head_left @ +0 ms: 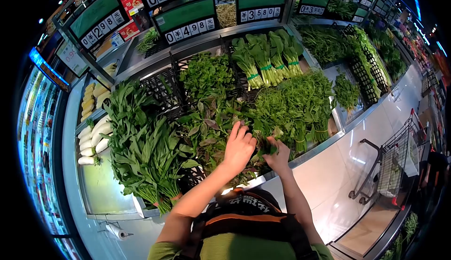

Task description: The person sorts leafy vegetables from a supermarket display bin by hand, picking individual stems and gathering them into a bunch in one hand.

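Note:
My left hand reaches into a heap of purple-tinged leafy greens, its fingers bent and pinched around a leafy sprig. To its right, my right hand is closed on a small bunch of the same leafy greens, with leaf tips poking out above the fingers. Part of that bunch is hidden between the two hands. Beside the right hand lies a broad pile of fine-leaved green herbs. Long-leaved green stalks are stacked left of my left arm.
Bundled bok choy and a crate of leafy herbs stand behind. White radishes lie at the left. Price signs hang over the display. A shopping cart stands on the tiled floor at the right.

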The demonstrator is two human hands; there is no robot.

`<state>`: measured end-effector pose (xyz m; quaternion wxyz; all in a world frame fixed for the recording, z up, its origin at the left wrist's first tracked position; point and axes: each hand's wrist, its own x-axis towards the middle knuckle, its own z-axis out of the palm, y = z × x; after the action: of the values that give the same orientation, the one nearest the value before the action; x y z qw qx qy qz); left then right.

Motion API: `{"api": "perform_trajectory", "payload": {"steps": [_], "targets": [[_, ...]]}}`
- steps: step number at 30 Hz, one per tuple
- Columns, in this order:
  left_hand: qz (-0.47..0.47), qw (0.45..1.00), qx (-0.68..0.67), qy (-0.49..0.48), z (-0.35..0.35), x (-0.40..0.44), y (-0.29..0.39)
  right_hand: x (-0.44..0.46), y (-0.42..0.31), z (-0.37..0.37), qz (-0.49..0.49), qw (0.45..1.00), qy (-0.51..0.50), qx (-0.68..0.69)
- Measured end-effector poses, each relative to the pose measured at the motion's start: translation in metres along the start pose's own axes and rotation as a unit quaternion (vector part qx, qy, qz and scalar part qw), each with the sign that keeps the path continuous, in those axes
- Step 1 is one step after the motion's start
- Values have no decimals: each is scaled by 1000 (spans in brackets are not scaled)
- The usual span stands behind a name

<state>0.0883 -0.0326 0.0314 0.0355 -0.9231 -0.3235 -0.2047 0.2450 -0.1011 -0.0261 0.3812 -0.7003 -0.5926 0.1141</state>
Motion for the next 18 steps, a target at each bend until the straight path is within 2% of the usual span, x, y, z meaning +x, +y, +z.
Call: {"api": "perform_trajectory", "payload": {"steps": [1,4,6,7,9,10,12,13,15,17,18], "targets": [[-22,1000,-9,10,5,-3,3,-3,4,6,16,1000,-9,3],[-84,996,-27,32,25,-11,10,-13,19,30,44,997,68,0],[-126,990,-50,36,34,-15,16,-13,31,54,147,982,114,-3],[-136,990,-40,24,35,-18,17,-10,35,50,206,969,120,64],[-161,980,-109,41,34,-25,10,2,29,32,319,915,153,194],[-171,973,-145,48,32,-29,4,3,35,23,305,897,189,258],[-207,954,-202,77,19,-24,-17,5,49,10,277,880,186,340],[-218,942,-234,100,12,-21,-31,9,31,-6,334,847,200,362],[-227,944,-191,148,9,-17,-62,9,45,-14,339,777,176,500],[-239,950,-133,153,0,-8,-80,7,40,-31,365,698,149,598],[-223,962,-115,104,-2,-8,-90,3,44,-30,357,686,155,615]]}}
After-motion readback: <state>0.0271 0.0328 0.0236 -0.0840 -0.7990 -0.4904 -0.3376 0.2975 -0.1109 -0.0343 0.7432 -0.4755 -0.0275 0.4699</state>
